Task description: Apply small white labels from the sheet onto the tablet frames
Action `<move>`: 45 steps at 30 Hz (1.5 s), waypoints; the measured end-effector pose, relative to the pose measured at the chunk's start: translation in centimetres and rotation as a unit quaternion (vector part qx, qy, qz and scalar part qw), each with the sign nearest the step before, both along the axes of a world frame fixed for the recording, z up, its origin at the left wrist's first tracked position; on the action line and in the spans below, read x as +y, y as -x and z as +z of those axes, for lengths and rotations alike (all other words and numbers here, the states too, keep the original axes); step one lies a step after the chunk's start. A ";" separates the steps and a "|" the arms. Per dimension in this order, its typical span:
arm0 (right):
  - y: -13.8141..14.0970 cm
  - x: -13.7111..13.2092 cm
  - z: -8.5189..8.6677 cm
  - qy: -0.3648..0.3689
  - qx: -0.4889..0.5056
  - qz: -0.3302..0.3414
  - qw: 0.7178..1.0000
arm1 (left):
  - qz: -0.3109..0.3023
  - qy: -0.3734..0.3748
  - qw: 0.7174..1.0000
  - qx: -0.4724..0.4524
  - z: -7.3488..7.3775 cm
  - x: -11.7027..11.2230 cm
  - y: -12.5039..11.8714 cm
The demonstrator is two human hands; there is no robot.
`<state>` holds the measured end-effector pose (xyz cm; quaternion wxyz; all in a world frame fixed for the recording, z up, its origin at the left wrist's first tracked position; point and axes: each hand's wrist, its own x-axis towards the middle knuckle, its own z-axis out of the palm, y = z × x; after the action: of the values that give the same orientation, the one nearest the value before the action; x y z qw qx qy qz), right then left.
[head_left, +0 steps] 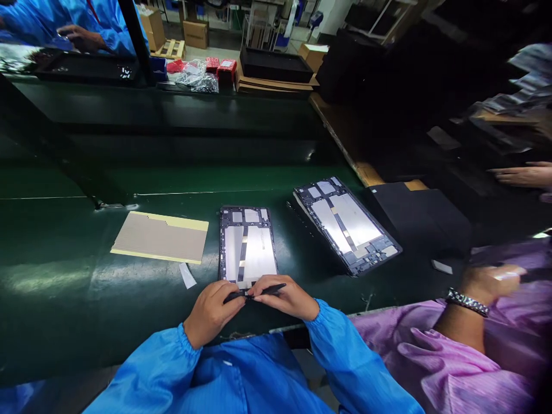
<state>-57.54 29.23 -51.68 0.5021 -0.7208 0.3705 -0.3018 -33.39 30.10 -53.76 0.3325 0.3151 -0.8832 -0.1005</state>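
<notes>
Now, the tablet in hand: the uncovered tablet (262, 247) lies flat on the green worktop (52, 316), near its front edge, one short end toward the person, silvery inside facing up.
Its handling: probably light and thin, stiff along the frame, but fragile where the flat ribbon (243, 253) and small parts lie bare; the shiny panel looks smooth and likely slips under fingertips.
Where to take hold: best by the dark rim on the two long sides, clear of the ribbon and the panel's face.
Left grip: the left hand (211, 310) has thumb and fingers closed together on a dark slim piece (276, 288) at the tablet's near end.
Right grip: the right hand (287, 296) pinches the dark part too, thumb and fingertips with no gap beyond its thickness; an end sticks out to the right. Whether this is one piece or two, I cannot tell.
Worktop, left of the tablet: a brown sheet (161, 237) with yellow edges, and a white slip (187, 276) just off its near right corner.
Worktop, toward the right edge: a second tablet (349, 224) lies askew, raised on something dark; black sheets (420, 218) lie beside it.
Front right corner: a co-worker's hand (478, 284), blurred, above a pink sleeve (466, 368).
</notes>
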 end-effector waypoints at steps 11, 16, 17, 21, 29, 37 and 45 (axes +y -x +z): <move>-0.3 -0.6 0.2 -0.155 -0.144 -0.124 0.969 | -0.014 0.022 0.999 -0.048 0.0 0.7 0.4; -5.6 -6.3 2.1 -0.114 -0.166 -0.194 0.960 | 0.046 0.001 0.998 -0.033 0.7 -1.2 -2.4; -7.3 -8.2 2.1 -0.104 -0.169 -0.191 0.961 | 0.100 -0.006 0.995 -0.020 0.7 -2.2 -3.7; -14.8 -15.7 0.2 -0.141 -0.168 -0.132 0.967 | 0.305 -0.055 0.950 -0.040 -0.1 -6.9 -8.9; -19.9 -20.9 -4.3 -0.200 -0.152 -0.078 0.965 | 0.339 -0.124 0.927 -0.100 -2.6 -8.1 -10.4; -19.2 -20.6 -4.5 -0.204 -0.148 -0.055 0.966 | 0.334 -0.129 0.929 -0.099 -2.1 -7.9 -10.3; -19.2 -19.5 -1.8 -0.198 -0.187 -0.053 0.961 | 0.337 -0.159 0.921 -0.116 -1.7 -8.1 -10.8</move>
<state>-38.37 9.68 -53.53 0.6785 -0.5168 0.3599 -0.3782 -22.63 21.95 -55.48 0.1875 0.6523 -0.7296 -0.0839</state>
